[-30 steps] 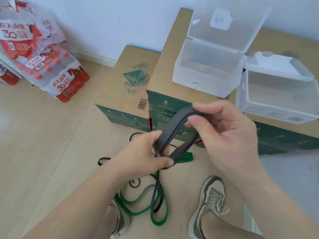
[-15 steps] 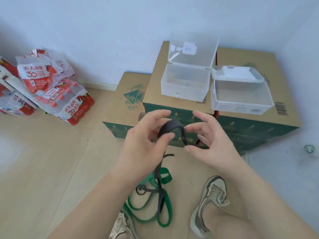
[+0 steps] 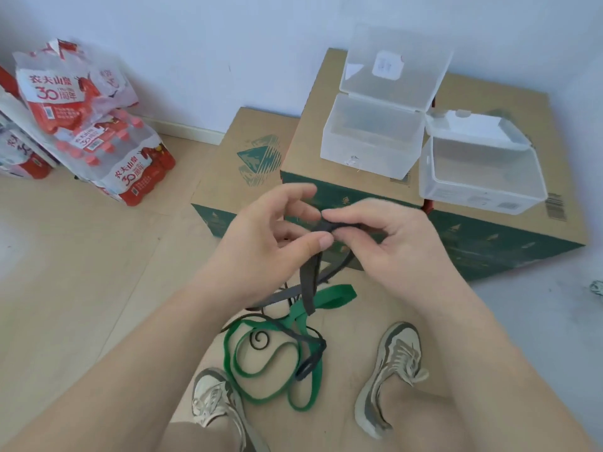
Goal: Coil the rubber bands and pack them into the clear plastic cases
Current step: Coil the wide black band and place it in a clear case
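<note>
You've got both hands, left hand (image 3: 270,236) and right hand (image 3: 388,236), pinching the grey band (image 3: 309,282) just in front of the empty clear cases (image 3: 372,148), but its loose tail hangs into the floor tangle and could snag.

- Grey band (image 3: 308,282) hung from pinching fingers, its tail dangling.
- Green band (image 3: 270,363) lay looped on the near floor, tangled with thin black bands (image 3: 261,339).
- Two clear cases (image 3: 372,138) sat open, far right.
</note>
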Tool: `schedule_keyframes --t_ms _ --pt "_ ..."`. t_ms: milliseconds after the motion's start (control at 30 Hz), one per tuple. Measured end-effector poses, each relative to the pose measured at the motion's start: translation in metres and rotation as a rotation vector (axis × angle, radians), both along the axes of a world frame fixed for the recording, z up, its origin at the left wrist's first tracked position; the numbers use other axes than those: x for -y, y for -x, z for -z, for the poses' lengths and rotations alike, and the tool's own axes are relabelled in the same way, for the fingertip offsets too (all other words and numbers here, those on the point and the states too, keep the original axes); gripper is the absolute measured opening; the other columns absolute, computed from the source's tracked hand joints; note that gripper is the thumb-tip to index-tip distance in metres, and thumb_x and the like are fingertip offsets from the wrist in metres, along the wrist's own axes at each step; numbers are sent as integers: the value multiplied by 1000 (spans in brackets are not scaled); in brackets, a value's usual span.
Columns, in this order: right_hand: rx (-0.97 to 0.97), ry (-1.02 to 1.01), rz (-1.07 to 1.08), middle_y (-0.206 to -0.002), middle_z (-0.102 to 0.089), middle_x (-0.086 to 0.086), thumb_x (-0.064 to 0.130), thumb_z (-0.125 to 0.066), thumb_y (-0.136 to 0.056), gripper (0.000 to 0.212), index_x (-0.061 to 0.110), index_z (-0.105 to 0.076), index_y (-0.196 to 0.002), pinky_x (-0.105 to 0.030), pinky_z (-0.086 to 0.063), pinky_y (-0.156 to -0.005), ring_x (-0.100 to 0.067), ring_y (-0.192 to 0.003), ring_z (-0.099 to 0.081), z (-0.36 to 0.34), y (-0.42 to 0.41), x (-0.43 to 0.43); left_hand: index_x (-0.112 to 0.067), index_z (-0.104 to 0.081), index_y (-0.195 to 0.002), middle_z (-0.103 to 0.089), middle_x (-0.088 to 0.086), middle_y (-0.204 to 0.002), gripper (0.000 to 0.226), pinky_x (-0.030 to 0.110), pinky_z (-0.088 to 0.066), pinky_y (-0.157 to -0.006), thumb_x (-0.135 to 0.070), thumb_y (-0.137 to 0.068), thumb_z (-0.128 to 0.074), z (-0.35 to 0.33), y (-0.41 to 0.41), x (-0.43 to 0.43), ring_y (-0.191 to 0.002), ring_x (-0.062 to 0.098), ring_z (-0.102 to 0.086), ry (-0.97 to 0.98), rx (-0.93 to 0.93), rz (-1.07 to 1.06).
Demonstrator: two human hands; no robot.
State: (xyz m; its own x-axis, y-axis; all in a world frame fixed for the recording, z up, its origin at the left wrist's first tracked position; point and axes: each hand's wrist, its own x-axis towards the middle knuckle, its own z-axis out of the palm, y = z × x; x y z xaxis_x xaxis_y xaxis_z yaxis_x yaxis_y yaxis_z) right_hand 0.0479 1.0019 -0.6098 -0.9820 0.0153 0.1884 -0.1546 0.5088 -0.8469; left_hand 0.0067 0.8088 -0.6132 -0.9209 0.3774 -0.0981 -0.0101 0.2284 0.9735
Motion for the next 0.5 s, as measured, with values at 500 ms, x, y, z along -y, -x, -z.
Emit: schedule_keyframes --t_ms 500 --pt "-62 320 266 -98 -74 7 8 -66 -99 30 38 -65 -102 -33 -59 -86 -17 -91 -72 -7 3 -22 -29 -68 -105 -75 -17 -106 8 42 -53 -102 -23 -101 -64 32 -1 -16 -103 3 -70 371 150 348"
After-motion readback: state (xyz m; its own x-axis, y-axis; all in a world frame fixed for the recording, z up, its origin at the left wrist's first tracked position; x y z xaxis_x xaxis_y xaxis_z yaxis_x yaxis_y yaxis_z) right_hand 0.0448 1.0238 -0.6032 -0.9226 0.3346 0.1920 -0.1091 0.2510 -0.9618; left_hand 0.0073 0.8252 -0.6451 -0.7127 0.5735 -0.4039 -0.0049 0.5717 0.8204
